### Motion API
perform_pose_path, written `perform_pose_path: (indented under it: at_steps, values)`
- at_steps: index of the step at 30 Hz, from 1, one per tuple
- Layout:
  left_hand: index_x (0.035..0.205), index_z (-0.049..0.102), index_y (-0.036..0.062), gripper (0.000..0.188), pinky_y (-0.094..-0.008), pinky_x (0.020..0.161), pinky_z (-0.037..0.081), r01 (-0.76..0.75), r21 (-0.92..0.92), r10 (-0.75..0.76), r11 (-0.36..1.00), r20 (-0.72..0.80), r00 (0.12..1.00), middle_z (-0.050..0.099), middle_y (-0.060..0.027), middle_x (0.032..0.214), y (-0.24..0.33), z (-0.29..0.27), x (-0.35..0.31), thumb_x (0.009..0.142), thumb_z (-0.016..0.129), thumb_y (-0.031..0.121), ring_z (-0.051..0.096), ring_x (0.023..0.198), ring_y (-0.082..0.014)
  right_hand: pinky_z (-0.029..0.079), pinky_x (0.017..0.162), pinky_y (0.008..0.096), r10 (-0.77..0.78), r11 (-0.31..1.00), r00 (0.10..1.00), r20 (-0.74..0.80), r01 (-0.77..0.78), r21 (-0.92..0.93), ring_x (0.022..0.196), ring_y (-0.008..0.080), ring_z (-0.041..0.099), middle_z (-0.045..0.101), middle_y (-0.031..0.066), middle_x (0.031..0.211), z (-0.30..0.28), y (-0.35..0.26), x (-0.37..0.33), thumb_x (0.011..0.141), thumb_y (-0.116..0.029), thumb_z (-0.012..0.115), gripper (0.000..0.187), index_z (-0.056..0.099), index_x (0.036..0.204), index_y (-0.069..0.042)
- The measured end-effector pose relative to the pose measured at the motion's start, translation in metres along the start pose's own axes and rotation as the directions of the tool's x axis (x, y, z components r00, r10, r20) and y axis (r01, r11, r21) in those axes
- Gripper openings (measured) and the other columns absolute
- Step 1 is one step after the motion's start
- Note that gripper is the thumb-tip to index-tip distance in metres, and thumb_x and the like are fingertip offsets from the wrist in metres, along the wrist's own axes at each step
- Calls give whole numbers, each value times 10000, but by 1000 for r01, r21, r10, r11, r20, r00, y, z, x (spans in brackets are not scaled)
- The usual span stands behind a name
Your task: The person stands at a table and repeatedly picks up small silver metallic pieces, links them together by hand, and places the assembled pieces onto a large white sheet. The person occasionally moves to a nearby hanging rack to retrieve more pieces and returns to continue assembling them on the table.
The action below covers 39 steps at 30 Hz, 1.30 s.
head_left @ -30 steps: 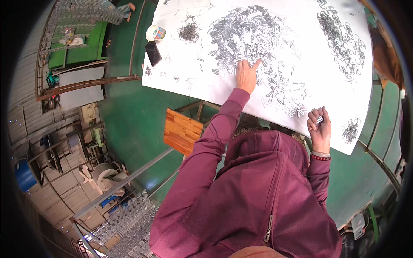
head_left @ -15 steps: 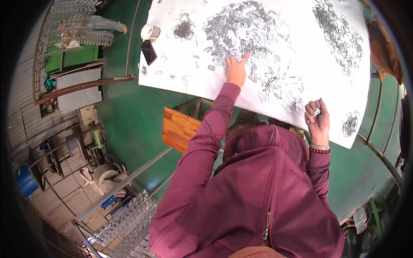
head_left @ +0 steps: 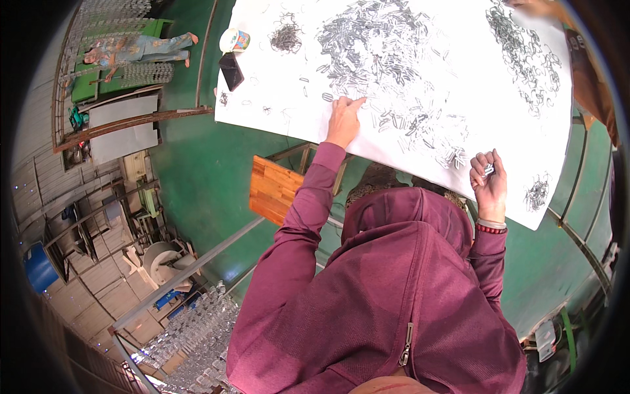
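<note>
My left hand [head_left: 344, 123] lies palm down at the near left edge of a big pile of small silvery metal pieces [head_left: 367, 49]. Its thumb stands apart from the fingers, and nothing shows between them. A single slotted oval piece [head_left: 327, 97] lies just left of its fingertips. Over the table's near right part, my right hand [head_left: 489, 180] is turned up with fingers curled round a few small metal pieces [head_left: 489, 169]. Both hands are above the white tabletop [head_left: 289, 121].
A tub [head_left: 231, 41] and a dark phone [head_left: 231, 71] stand at the table's left edge. Smaller heaps include dark rings [head_left: 285, 38], loops [head_left: 528, 62] and wiry bits [head_left: 537, 192]. A co-worker's blurred hand [head_left: 541, 9] reaches in at far right. A wooden stool [head_left: 275, 190] stands below.
My left hand has drawn left and nearer to me, back to the pile's edge. My right hand keeps its hold. A co-worker's hand has come in at the far right.
</note>
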<state>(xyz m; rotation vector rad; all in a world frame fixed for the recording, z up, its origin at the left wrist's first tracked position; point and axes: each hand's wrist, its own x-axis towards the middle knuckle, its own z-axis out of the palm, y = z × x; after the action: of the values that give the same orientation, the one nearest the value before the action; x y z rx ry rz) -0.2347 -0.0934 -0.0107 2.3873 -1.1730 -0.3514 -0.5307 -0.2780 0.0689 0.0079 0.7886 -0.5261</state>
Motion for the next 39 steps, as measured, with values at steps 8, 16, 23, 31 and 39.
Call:
perform_pose_path:
  at_steps: [8, 16, 23, 31, 39]
  values:
    - [1225, 593, 139, 536, -386, 800, 456, -25, -40, 28, 999, 53, 998, 486, -131, 935, 24, 30, -22, 752, 503, -97, 488, 933, -303, 260, 419, 209, 33, 999, 999, 31, -32, -28, 580, 102, 311, 347, 24, 715, 5, 5, 6, 981, -185, 434, 243, 377, 770, -79]
    - [1194, 624, 200, 484, -399, 776, 434, -30, 179, 45, 983, -76, 996, 443, -127, 903, 31, 37, 24, 799, 471, -36, 439, 914, -308, 265, 423, 214, 52, 997, 998, 45, -49, -54, 593, 112, 339, 378, 28, 730, 7, 7, 3, 979, -202, 441, 236, 386, 784, -81]
    - [1171, 642, 226, 446, -379, 733, 399, -119, 154, 110, 981, 66, 992, 418, -108, 876, 31, 31, -23, 827, 467, 4, 421, 871, -288, 245, 419, 215, 17, 1000, 1000, 21, -17, -12, 567, 100, 307, 354, 19, 705, 2, 2, 2, 983, -192, 435, 252, 375, 764, -83]
    - [1019, 674, 89, 303, -397, 755, 467, 159, 16, -153, 987, -196, 968, 574, -144, 825, 5, 17, 18, 770, 556, -37, 560, 863, -310, 263, 430, 215, 19, 999, 999, 46, -17, -39, 574, 104, 317, 369, 24, 723, 1, 3, 0, 980, -193, 435, 220, 399, 797, -76]
    - [1164, 609, 117, 490, -397, 846, 448, 347, -139, -374, 927, -310, 874, 524, -197, 1040, -28, 15, 21, 736, 518, -103, 502, 997, -342, 271, 443, 212, 2, 999, 999, 43, 0, -35, 584, 98, 341, 404, 19, 728, -16, -2, 5, 990, -171, 425, 148, 468, 916, -50]
